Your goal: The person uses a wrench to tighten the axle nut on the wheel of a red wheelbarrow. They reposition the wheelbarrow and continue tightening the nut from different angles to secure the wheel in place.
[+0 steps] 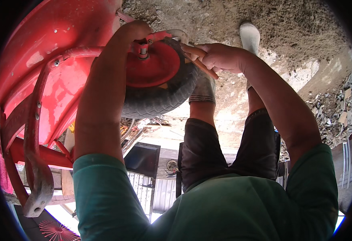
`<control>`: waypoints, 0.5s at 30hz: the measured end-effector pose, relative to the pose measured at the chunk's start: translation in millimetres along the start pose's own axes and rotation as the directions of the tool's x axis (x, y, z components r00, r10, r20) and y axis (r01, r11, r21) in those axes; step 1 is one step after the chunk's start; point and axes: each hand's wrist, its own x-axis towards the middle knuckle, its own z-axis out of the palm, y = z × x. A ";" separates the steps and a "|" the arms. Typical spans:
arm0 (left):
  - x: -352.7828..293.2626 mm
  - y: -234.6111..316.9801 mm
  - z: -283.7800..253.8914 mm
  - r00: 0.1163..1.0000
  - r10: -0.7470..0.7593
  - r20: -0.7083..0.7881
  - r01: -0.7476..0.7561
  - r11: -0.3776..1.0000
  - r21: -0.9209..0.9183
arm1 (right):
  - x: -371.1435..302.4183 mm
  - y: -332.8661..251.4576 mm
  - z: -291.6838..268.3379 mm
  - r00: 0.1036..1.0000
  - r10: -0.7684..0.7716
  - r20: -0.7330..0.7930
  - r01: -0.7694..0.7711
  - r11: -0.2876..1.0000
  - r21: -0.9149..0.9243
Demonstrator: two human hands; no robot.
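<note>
A red wheelbarrow (63, 36) lies tipped at the left, its wheel facing me. The wheel has a black rubber tyre (160, 102) and a red hub (162, 66). Curled at the red axle bracket (143, 50), my left hand (135, 30) grips the wheelbarrow's frame; most of its fingers are hidden. My right hand (224, 58) is closed round the orange handles of a pair of pliers (209, 69). The dark jaws of the pliers point left, over the upper right of the tyre near the red frame arm (162, 35). What they touch is unclear.
My boots (249, 38) stand on dirt ground (288, 24), one close beside the tyre. Wheelbarrow legs (33, 120) jut out at the left. Broken rubble (340, 106) lies at the right. A dark panel (142, 158) and pale corrugated sheets (166, 195) show lower down.
</note>
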 end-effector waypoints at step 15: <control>-2.3 7.0 -4.1 0.997 -0.071 0.033 0.070 0.997 0.028 | 36.2 -28.6 -6.1 0.992 0.054 0.115 -0.045 0.996 -0.079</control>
